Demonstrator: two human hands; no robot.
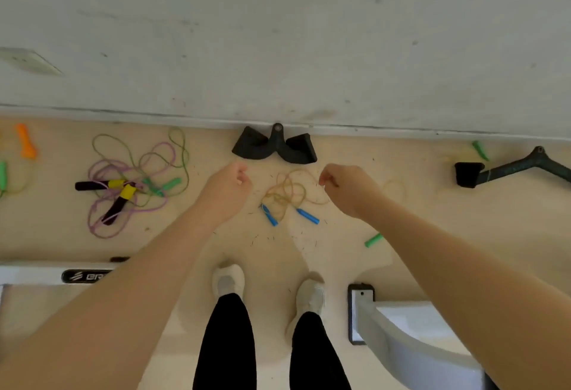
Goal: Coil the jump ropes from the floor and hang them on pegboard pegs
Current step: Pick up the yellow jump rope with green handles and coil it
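A tan jump rope with two blue handles lies tangled on the beige floor just ahead of my feet. My left hand hovers to its left and my right hand to its right; both have curled fingers and nothing visible in them. Further left, a purple rope with black and yellow handles is tangled with a green rope. No pegboard is in view.
A black double-grip cable handle sits against the white wall, and a black bar handle lies at right. Loose green handles and an orange handle lie about. Machine frames flank my feet.
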